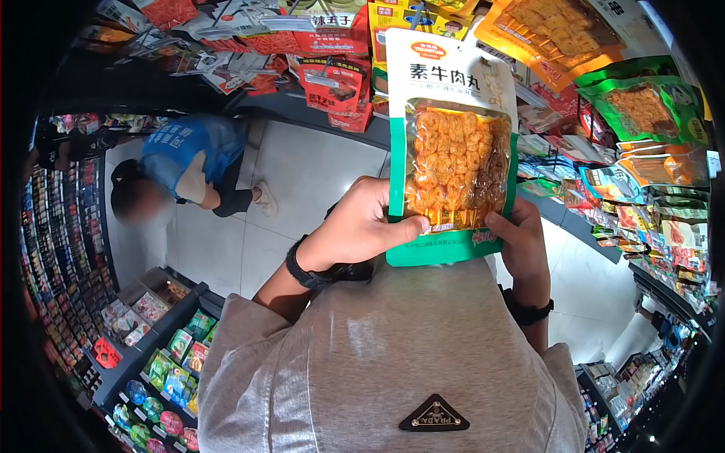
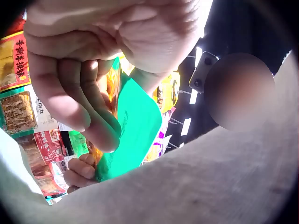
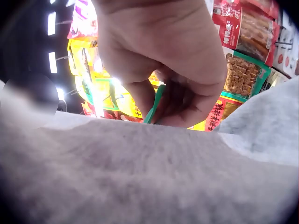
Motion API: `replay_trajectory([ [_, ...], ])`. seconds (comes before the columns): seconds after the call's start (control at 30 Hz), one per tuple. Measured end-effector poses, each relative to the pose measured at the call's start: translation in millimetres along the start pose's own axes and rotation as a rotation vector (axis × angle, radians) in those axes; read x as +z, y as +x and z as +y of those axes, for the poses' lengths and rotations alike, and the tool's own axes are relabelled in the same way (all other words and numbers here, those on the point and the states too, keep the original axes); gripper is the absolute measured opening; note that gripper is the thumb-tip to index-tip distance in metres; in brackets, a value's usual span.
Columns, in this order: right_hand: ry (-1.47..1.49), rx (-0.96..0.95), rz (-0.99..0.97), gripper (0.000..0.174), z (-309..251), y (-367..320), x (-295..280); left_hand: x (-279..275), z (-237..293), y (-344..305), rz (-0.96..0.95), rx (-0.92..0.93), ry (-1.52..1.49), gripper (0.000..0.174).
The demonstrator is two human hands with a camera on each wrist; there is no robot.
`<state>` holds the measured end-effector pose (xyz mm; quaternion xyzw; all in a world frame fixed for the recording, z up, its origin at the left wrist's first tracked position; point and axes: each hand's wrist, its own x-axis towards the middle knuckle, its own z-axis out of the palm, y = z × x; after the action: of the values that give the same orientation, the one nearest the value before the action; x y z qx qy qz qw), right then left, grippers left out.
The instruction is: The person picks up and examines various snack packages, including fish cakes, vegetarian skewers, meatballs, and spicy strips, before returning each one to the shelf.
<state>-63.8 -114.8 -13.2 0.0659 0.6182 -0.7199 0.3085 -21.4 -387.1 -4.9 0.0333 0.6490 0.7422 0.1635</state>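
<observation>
A green and white snack bag with a clear window is held upright in front of the chest, its printed face toward the head camera. Skewered brown pieces show through the window. My left hand grips its lower left edge, thumb across the front and fingers behind. On the lower right edge, my right hand pinches it with the thumb in front. The left wrist view shows the bag's green bottom beside the curled left fingers. Only a thin green edge appears at the right hand in the right wrist view.
Hanging snack packets, among them a red bag and a green bag, fill the racks ahead and to the right. A person in a blue vest bends over at the left. Bins of packets stand at lower left.
</observation>
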Motion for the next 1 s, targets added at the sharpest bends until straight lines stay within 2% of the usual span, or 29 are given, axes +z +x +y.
replay_trajectory([
  [0.2,0.058,0.031,-0.016,0.022,-12,-11,5,-11,-3,-7,-0.076,-0.193,-0.160,0.021],
  [0.37,-0.039,-0.022,0.031,0.021,-35,-30,18,-8,-11,-7,-0.042,-0.163,-0.239,0.024],
  [0.43,-0.184,-0.168,-0.007,0.016,-41,-37,19,-8,-10,-7,-0.045,-0.150,-0.265,0.026],
  [0.47,-0.264,-0.174,-0.002,0.011,-52,-40,24,-7,-9,-7,-0.047,-0.143,-0.260,0.026],
  [0.5,-0.264,-0.174,-0.004,0.011,-53,-40,26,-7,-7,-7,-0.048,-0.135,-0.255,0.027],
  [0.57,-0.311,-0.292,-0.048,0.010,-54,-38,27,-5,-6,-8,-0.033,-0.130,-0.266,0.026],
  [0.8,-0.265,-0.255,-0.061,0.013,-50,-32,23,-4,-2,-10,0.009,-0.084,-0.227,0.023],
  [0.87,-0.234,-0.165,0.000,0.015,-46,-29,22,-5,-1,-9,0.002,-0.075,-0.184,0.023],
  [1.0,-0.184,-0.133,0.017,0.018,-31,-24,13,-7,3,-8,-0.029,-0.029,-0.126,0.022],
])
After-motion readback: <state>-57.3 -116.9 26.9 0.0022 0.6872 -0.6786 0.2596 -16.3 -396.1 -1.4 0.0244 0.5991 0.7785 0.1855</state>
